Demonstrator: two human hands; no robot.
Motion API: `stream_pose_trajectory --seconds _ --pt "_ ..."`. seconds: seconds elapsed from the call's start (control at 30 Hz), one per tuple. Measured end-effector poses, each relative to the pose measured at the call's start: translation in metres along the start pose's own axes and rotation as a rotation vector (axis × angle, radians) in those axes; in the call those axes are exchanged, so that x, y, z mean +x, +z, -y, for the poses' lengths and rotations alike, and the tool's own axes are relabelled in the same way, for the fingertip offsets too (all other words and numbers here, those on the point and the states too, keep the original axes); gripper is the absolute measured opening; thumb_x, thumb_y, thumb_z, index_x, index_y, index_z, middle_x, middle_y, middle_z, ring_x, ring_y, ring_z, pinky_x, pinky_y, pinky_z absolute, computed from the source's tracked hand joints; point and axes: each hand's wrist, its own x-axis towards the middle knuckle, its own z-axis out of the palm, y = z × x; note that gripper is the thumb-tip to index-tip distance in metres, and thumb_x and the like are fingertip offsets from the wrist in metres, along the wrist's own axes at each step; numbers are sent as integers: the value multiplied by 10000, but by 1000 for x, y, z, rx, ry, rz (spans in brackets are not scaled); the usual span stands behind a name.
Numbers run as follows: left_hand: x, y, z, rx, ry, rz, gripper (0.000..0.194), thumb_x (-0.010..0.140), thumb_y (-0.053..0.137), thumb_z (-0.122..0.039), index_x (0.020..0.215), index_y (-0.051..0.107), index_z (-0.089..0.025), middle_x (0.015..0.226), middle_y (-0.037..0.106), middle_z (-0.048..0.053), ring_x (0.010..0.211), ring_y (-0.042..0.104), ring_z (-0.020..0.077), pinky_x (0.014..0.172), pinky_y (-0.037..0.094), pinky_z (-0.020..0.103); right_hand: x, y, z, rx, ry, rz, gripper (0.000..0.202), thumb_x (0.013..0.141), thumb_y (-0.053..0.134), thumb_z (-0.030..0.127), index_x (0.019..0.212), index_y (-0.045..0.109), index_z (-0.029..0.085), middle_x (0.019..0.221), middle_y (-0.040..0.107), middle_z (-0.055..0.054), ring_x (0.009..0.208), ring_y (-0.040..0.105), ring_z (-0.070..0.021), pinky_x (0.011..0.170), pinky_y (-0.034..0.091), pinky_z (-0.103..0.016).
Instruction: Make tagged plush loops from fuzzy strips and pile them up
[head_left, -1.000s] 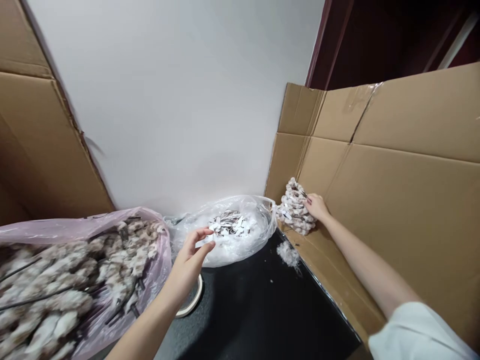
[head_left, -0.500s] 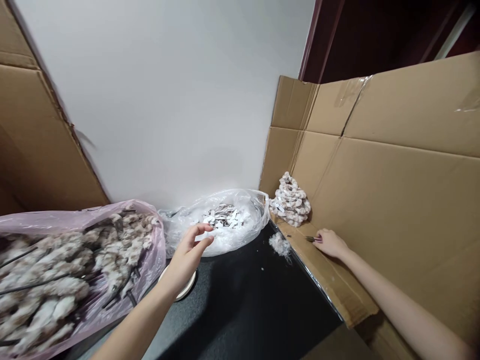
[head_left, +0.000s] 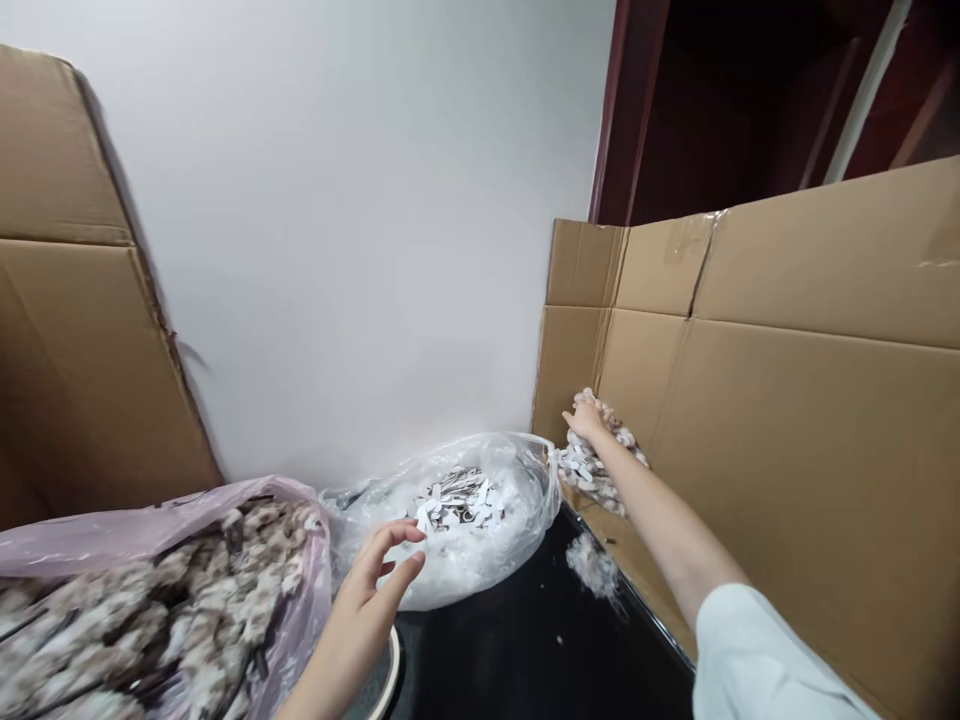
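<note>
My right hand [head_left: 589,420] reaches to the upper part of a stack of fluffy white-brown pieces [head_left: 600,470] in the cardboard corner; its fingertips are hidden against the stack. My left hand [head_left: 379,575] hangs with thumb and fingers apart and nothing between them. Just beyond it lies a clear plastic bag [head_left: 517,545] with white fluff and a heap of small white tags [head_left: 465,500]. At the lower left, a pink plastic bag [head_left: 300,500] holds many fluffy brown-white pieces [head_left: 217,570] with dark stems.
A tuft of loose fluff [head_left: 592,565] lies on the black tabletop [head_left: 487,655]. A round pale rim [head_left: 391,670] shows beside my left wrist. Cardboard panels [head_left: 787,430] stand at the right and left, with a pale wall behind.
My right hand has moved from the cardboard ledge up to the stack, and the thin dark item it held no longer shows. The view has tilted upward. My left hand remains open.
</note>
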Motion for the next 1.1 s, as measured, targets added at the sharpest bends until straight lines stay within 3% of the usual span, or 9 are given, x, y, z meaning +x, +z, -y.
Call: stream_pose_trajectory --seconds 0.17,0.33,0.4,0.47,0.6,0.8,0.93,1.0,1.1 --pt "6 -3 -1 -16 -6 -26 283 790 560 -462 943 611 -230 1241 592 89 1210 514 320 1021 389 471 -20 -28 28 414 -137 -1 250 852 617 366 936 696 145 1181 630 -146 1139 568 -273 939 475 -397" --pt "13 15 4 -41 31 -82 544 747 649 -451 1215 506 -212 1332 522 129 1290 446 299 1062 364 459 -105 -17 62 847 -119 361 401 682 712 542 826 706 167 785 710 -74 759 665 -215 698 531 -338" --pt "12 23 8 -126 49 -4 647 715 707 -439 1281 483 -222 1396 487 127 1325 414 294 1094 328 456 -143 -4 74 988 -69 529 402 645 746 538 802 706 171 795 717 -71 715 663 -192 684 538 -328" --pt "9 29 10 -295 -10 194 512 733 705 -440 1180 584 -220 1319 574 114 1268 480 293 1076 349 452 -172 8 82 1102 -12 668 391 626 766 523 772 698 167 775 707 -66 686 653 -179 681 541 -325" --pt "5 31 12 -501 -131 409 333 800 597 -488 772 659 -161 809 693 87 872 655 257 894 475 424 -188 24 88 1241 102 827 368 579 809 464 717 634 172 711 645 -22 607 597 -134 634 527 -291" --pt "5 15 14 -566 -121 384 372 772 600 -535 686 557 -176 557 454 -38 544 500 140 650 489 318 -187 15 79 1245 185 1046 358 652 790 434 813 567 204 627 561 51 480 466 -74 525 455 -230" --pt "-1 3 8 -468 -121 389 298 845 594 -461 781 628 -172 688 571 -3 603 518 127 616 459 257 -201 4 83 971 -58 1304 379 721 758 435 972 626 183 665 597 31 544 503 -81 507 388 -187" --pt "-4 -2 2 -337 -63 412 279 861 587 -439 778 631 -176 712 583 -3 639 532 130 619 449 240 -208 0 88 874 -170 1277 314 770 710 434 925 648 168 685 593 22 594 536 -98 529 400 -197" --pt "-6 -9 -9 -101 60 419 337 888 525 -463 762 636 -172 692 583 4 658 541 149 615 441 242 -214 -7 93 766 -334 1058 195 805 674 353 879 670 172 754 633 -1 682 579 -133 605 437 -236"
